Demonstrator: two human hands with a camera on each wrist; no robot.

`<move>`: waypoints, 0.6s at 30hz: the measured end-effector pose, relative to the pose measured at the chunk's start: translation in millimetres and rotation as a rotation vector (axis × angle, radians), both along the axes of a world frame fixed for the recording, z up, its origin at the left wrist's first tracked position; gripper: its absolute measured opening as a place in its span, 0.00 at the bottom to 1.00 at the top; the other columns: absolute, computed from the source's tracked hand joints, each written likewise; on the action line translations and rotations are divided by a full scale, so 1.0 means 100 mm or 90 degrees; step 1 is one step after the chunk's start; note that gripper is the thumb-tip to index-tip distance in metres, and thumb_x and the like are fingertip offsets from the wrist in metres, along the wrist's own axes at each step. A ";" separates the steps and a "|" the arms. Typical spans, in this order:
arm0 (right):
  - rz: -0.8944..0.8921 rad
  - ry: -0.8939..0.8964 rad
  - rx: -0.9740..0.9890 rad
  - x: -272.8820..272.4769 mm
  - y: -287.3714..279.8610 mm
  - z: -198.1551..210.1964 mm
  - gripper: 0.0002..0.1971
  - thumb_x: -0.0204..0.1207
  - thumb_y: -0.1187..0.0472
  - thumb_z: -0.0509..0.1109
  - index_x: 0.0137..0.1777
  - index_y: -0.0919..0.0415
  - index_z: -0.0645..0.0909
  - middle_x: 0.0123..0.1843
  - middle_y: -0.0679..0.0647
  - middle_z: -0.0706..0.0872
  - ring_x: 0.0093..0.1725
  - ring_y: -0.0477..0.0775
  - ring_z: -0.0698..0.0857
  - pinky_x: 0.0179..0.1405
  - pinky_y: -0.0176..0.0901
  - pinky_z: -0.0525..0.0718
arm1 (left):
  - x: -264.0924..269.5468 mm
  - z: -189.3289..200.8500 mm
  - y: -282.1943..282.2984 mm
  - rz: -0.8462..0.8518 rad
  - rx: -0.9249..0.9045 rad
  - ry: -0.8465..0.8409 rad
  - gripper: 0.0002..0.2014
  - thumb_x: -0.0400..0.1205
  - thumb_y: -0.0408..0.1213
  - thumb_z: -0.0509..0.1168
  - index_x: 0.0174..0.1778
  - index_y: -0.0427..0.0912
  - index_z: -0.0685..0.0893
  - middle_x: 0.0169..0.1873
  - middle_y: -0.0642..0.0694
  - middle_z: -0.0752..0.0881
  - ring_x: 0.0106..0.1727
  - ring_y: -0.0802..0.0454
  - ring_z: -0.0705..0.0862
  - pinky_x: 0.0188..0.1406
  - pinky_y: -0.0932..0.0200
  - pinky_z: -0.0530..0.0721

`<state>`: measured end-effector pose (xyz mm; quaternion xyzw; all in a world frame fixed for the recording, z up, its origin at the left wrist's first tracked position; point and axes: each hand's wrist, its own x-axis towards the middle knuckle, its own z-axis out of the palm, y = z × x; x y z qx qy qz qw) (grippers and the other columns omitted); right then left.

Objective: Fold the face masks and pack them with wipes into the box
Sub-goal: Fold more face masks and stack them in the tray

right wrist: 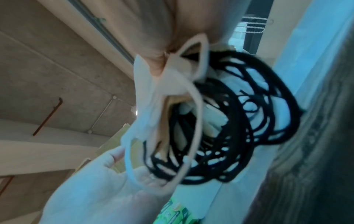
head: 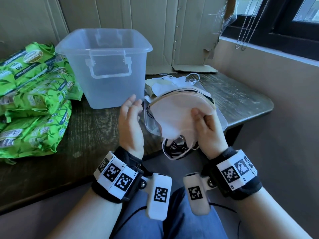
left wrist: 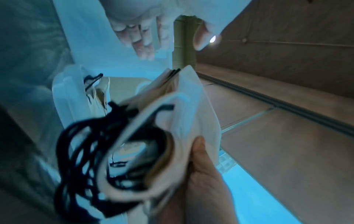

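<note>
My right hand (head: pixel 202 119) grips a stack of folded beige and white face masks (head: pixel 176 116) above the table's front edge, thumb on top. Their black and beige ear loops (head: pixel 177 148) dangle below. In the right wrist view the ear loops (right wrist: pixel 239 121) hang in a tangle. My left hand (head: pixel 132 109) hovers open just left of the stack, holding nothing. The left wrist view shows the mask stack (left wrist: pixel 184 115) pinched by the right thumb. The clear plastic box (head: pixel 103 66) stands empty behind my left hand. Green wipes packs (head: pixel 34 94) are piled at the left.
Several unfolded masks (head: pixel 172 83) lie on a clear lid (head: pixel 222 121) right of the box. Cardboard sheets (head: pixel 189 40) lean against the wall behind. The dark wooden table (head: pixel 241 94) ends at the right near a windowsill. My blue-clad knees sit below the hands.
</note>
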<state>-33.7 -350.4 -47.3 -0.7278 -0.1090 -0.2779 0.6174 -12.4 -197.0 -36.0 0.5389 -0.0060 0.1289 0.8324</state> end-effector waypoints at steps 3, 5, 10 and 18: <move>-0.008 -0.011 -0.004 0.01 0.08 -0.02 0.10 0.78 0.60 0.54 0.58 0.57 0.69 0.55 0.54 0.76 0.51 0.20 0.73 0.54 0.18 0.69 | 0.02 -0.06 -0.11 -0.149 -0.035 0.058 0.36 0.75 0.58 0.63 0.77 0.44 0.67 0.74 0.43 0.72 0.74 0.47 0.72 0.75 0.48 0.68; 0.019 -0.002 -0.001 0.01 0.11 -0.05 0.10 0.79 0.61 0.54 0.59 0.57 0.70 0.53 0.45 0.76 0.51 0.18 0.74 0.54 0.17 0.68 | -0.02 -0.05 -0.22 -0.183 -0.047 0.057 0.47 0.69 0.64 0.68 0.80 0.48 0.59 0.76 0.48 0.68 0.76 0.50 0.69 0.76 0.46 0.66; 0.038 -0.007 -0.011 0.00 0.03 -0.03 0.11 0.79 0.60 0.54 0.59 0.60 0.69 0.52 0.43 0.76 0.50 0.18 0.74 0.51 0.16 0.70 | -0.03 -0.05 -0.23 -0.116 0.054 0.031 0.53 0.62 0.58 0.71 0.80 0.56 0.48 0.77 0.45 0.68 0.75 0.48 0.71 0.77 0.43 0.68; 0.092 0.035 0.048 0.02 -0.15 0.10 0.05 0.77 0.56 0.61 0.51 0.47 0.76 0.46 0.48 0.84 0.46 0.44 0.84 0.47 0.42 0.84 | 0.01 0.09 0.01 -0.230 0.209 -0.167 0.31 0.72 0.20 0.69 0.59 0.59 0.71 0.51 0.39 0.85 0.42 0.54 0.83 0.41 0.63 0.82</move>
